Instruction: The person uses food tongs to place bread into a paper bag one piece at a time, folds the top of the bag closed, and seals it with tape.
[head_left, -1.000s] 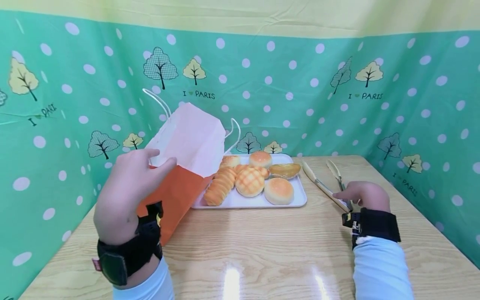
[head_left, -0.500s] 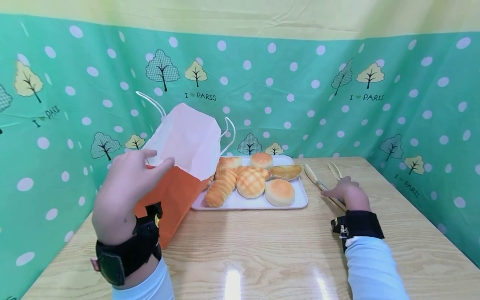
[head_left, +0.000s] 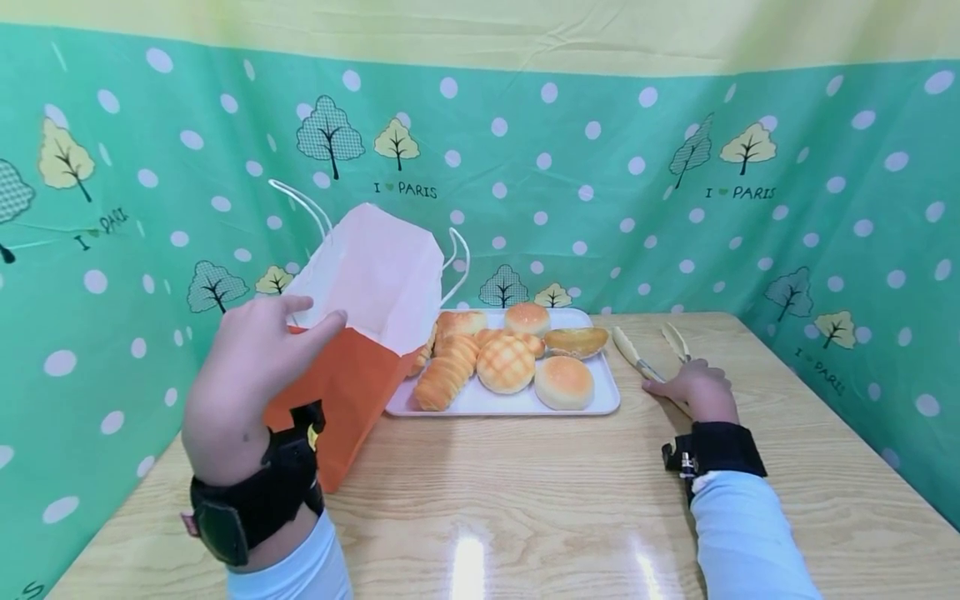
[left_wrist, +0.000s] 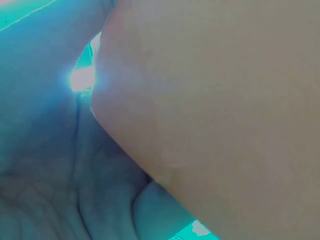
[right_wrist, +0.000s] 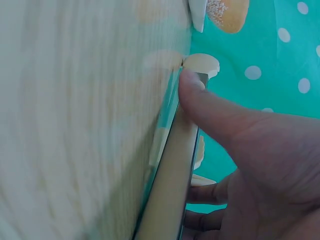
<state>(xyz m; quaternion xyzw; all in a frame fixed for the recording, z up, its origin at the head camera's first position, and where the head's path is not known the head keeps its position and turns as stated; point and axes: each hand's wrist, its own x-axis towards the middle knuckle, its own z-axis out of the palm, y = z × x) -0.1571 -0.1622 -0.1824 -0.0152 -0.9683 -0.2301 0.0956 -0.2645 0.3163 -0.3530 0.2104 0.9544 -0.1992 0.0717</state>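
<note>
The orange paper bag [head_left: 356, 358] is at 3 o'clock from my left hand [head_left: 246, 375], right up against it, with its white-lined mouth towards 2 o'clock. The tongs [head_left: 641, 365] are under my right hand [head_left: 701, 390]; one tip points to about 10 o'clock, the other to about 11, the two arms spread apart.

My left hand curves at the bag's near left side, thumb and forefinger well parted, the bag's wall between thumb and fingers; from the wrist, that wall covers much of the palm. My right hand pinches the tongs by one arm, thumb laid along it and fingers curled on the far side.

A green curtain [head_left: 495, 183] with pale dots, trees and "PARIS" lettering stands round the wood-grain table [head_left: 570, 483]. At 9 o'clock from my right hand, the white tray [head_left: 502, 406] runs behind the bag's edge. On it are a twisted loaf [head_left: 447, 375], a crisscross-topped bun [head_left: 506, 364] at 3 o'clock from that, and a plain round bun [head_left: 564, 382] nearest my right hand's side.
</note>
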